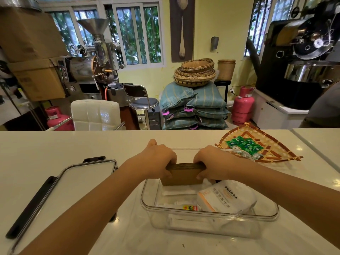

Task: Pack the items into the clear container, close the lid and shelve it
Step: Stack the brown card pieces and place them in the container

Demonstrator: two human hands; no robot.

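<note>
A clear plastic container [209, 215] stands open on the white counter in front of me. Both hands hold a stack of brown paper sleeves [182, 174] upright inside its far half: my left hand [158, 161] grips the left end, my right hand [211, 162] the right end. Inside the container lie a white tissue pack with printed text [226, 197] and flat white packets [176, 197]. The container's lid [73, 181], clear with black clasps, lies flat on the counter to the left.
A woven bamboo tray [276, 150] holding several green sachets [244, 144] sits at the back right, touching the container's far corner. A counter seam runs at the far right. Beyond the counter are a white chair, stool, sacks, baskets, gas cylinders and roasting machines.
</note>
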